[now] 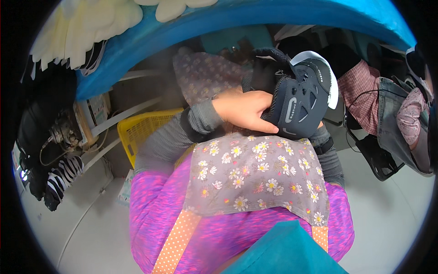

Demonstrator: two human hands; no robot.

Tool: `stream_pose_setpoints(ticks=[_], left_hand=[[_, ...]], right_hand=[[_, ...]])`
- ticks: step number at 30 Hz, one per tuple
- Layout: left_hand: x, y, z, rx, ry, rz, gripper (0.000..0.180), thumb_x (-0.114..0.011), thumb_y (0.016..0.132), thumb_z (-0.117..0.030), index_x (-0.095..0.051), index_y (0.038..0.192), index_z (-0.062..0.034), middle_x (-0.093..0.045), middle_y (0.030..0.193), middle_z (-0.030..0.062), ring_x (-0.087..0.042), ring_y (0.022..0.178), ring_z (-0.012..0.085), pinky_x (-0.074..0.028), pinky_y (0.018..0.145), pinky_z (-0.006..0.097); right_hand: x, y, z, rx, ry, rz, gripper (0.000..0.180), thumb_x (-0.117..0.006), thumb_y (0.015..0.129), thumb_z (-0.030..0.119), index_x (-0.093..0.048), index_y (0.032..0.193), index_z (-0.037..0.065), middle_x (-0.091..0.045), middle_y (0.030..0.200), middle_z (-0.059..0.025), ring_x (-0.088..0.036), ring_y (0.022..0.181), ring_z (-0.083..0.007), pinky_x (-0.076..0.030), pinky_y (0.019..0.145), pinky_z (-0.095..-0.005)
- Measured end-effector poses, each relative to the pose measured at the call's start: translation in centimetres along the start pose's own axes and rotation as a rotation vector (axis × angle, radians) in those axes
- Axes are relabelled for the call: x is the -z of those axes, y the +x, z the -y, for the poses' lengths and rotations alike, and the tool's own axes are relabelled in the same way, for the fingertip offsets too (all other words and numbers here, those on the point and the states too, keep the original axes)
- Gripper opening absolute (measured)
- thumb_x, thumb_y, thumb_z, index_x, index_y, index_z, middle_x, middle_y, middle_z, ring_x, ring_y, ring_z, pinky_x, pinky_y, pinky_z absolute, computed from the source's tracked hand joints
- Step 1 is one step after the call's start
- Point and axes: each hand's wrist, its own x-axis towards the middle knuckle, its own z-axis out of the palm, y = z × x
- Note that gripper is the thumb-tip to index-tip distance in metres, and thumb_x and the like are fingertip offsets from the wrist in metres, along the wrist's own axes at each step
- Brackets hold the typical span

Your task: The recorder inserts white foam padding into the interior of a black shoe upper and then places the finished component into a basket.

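A black padded shoe upper (299, 107) with a white curved edge and grey raised trim is held above my lap. My left hand (244, 109) grips its near left side. The thumb lies along the outer face by the lower corner, and the other fingers go out of sight behind the edge. Only a sliver of my right hand (320, 124) shows at the upper's right side. Its fingers are hidden behind the upper. Beneath both hands, a grey flowered apron (260, 173) covers my lap.
A blue-covered surface (237, 23) curves across the far side, with pale foam-like pieces (91, 27) at its left. A yellow plastic basket (148, 119) stands left of my left forearm. Black-and-white striped pieces (64, 176) hang farther left. Another person in a checked garment (358, 89) sits at right.
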Motion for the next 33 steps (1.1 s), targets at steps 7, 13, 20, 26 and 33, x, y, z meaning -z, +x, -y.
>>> stream_pose_setpoints(ticks=[7, 13, 20, 26, 33], left_hand=[[-0.1, 1.1, -0.1, 0.251, -0.553, 0.185, 0.05, -0.077, 0.075, -0.014, -0.06, 0.119, 0.0016, -0.066, 0.111, 0.0083, -0.059, 0.101, 0.0151, -0.05, 0.088, 0.029], [-0.6, 0.2, 0.3, 0.182, -0.391, 0.115, 0.051, -0.078, 0.077, -0.019, -0.06, 0.12, 0.002, -0.067, 0.112, 0.0133, -0.061, 0.103, 0.0214, -0.049, 0.092, 0.033], [-1.1, -1.6, 2.2, -0.109, -0.095, -0.111, 0.054, -0.077, 0.08, -0.022, -0.056, 0.125, 0.0022, -0.062, 0.122, 0.0157, -0.058, 0.111, 0.024, -0.046, 0.097, 0.035], [1.6, -1.2, -0.1, 0.086, -0.74, -0.265, 0.052, -0.074, 0.082, -0.009, -0.055, 0.129, 0.0017, -0.06, 0.126, 0.0102, -0.055, 0.115, 0.018, -0.044, 0.1, 0.033], [6.0, -1.2, -2.0, -0.42, -1.284, -0.188, 0.07, -0.056, 0.074, -0.016, -0.042, 0.14, 0.0027, -0.054, 0.137, 0.0183, -0.053, 0.124, 0.0343, -0.042, 0.107, 0.045]], right_hand=[[-1.5, 0.3, -0.5, -0.013, 0.016, 0.049, 0.068, -0.068, 0.084, 0.012, -0.037, 0.144, -0.001, -0.047, 0.14, -0.0125, -0.045, 0.129, -0.0224, -0.034, 0.108, -0.0354], [-0.5, 0.7, -0.8, -0.038, 0.057, 0.053, 0.069, -0.068, 0.084, 0.011, -0.037, 0.145, -0.001, -0.046, 0.141, -0.0125, -0.044, 0.129, -0.0221, -0.034, 0.109, -0.0352], [0.9, 1.2, -1.9, -0.092, 0.153, 0.079, 0.07, -0.068, 0.084, 0.011, -0.036, 0.145, -0.002, -0.045, 0.142, -0.0126, -0.044, 0.13, -0.0218, -0.033, 0.11, -0.035], [2.3, -0.9, -3.1, -0.116, 0.273, -0.03, 0.071, -0.068, 0.084, 0.01, -0.035, 0.146, -0.002, -0.045, 0.143, -0.0127, -0.043, 0.131, -0.0215, -0.033, 0.11, -0.0349], [5.0, 4.6, 9.1, 0.513, -0.198, -0.208, 0.053, -0.07, 0.074, -0.006, -0.057, 0.125, 0.0, -0.06, 0.124, -0.0103, -0.056, 0.117, -0.0218, -0.041, 0.102, -0.0311]])
